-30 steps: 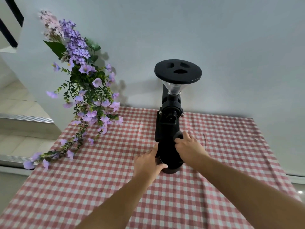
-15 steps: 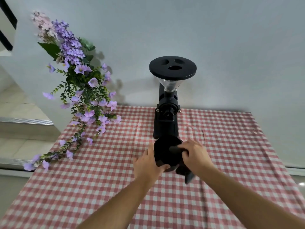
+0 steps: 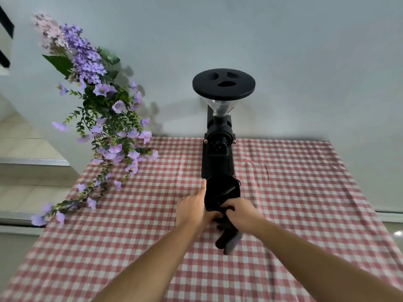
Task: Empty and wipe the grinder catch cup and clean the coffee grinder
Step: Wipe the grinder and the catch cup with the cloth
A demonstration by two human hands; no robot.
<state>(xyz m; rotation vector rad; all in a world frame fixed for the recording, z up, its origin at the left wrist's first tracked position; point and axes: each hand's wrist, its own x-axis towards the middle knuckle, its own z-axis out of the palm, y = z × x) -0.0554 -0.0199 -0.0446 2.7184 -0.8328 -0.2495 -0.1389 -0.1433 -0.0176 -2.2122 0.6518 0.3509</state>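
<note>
Head view, both hands on the job. I see the black catch cup (image 3: 221,190) lifted off the tablecloth and tilted, its open mouth turned up and toward the camera. It sits just in front of the coffee grinder (image 3: 218,159), overlapping the grinder's base in this view.

The left hand (image 3: 193,207) grips the cup from the left. Its thumb (image 3: 203,186) lies straight up along the cup's left edge and the other fingers curl round under the near end.

The right hand (image 3: 242,212) is curled tight on the cup's near lower end from the right, knuckles up. The two hands nearly meet there.

A dark blurred piece (image 3: 226,239) sticks out below the right hand, over the cloth. I can't tell what it is, or whether the hand holds it.

The grinder stands upright at the far edge of the table, against the pale wall (image 3: 305,62). It has a round black hopper lid (image 3: 223,85) with three recesses on top, a clear funnel hopper (image 3: 220,106) under the lid and a black body below that.

A red-and-white checked tablecloth (image 3: 305,192) covers the table, creased to the right of the grinder. A spray of purple flowers (image 3: 102,110) with green leaves hangs over the table's far-left corner, well apart from the hands. Pale steps (image 3: 26,162) are off to the left.
</note>
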